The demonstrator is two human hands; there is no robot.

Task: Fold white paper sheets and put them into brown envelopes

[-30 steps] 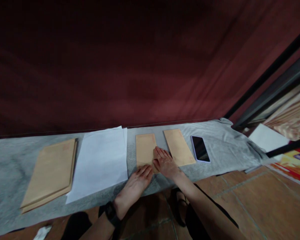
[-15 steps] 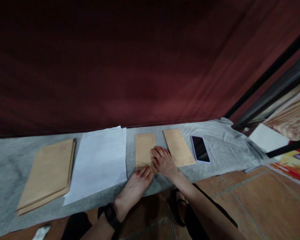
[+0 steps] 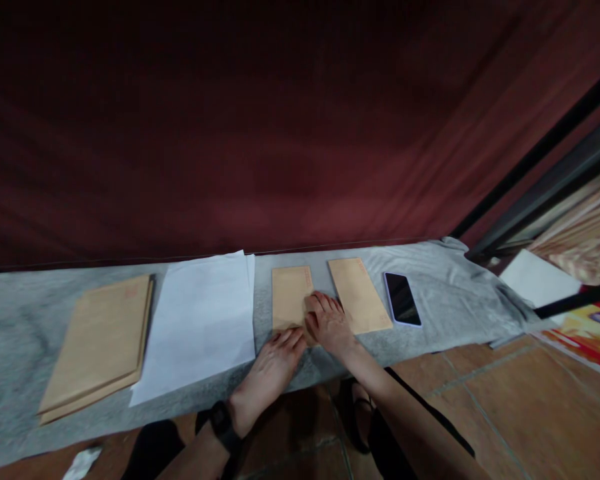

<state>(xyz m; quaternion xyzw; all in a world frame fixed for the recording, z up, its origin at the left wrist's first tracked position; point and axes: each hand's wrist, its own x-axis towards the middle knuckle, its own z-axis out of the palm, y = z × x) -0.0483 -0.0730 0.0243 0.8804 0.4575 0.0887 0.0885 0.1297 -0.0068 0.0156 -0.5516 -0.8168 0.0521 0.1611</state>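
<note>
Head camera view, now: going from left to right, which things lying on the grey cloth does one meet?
Stacked large brown paper envelopes, white paper sheets, first small brown paper envelope, second small brown paper envelope, black-screened rectangular phone with lilac edge.

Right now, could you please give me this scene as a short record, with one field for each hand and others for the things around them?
Left hand: fingers at the near edge of the middle envelope; dark wristband on the wrist
Right hand: fingers on the near right part of the same envelope
To the right: another brown envelope, then a phone with a dark screen
To the left: white sheets, then larger brown envelopes, overlapping
Surface: grey cloth
Behind: dark red backdrop
</note>
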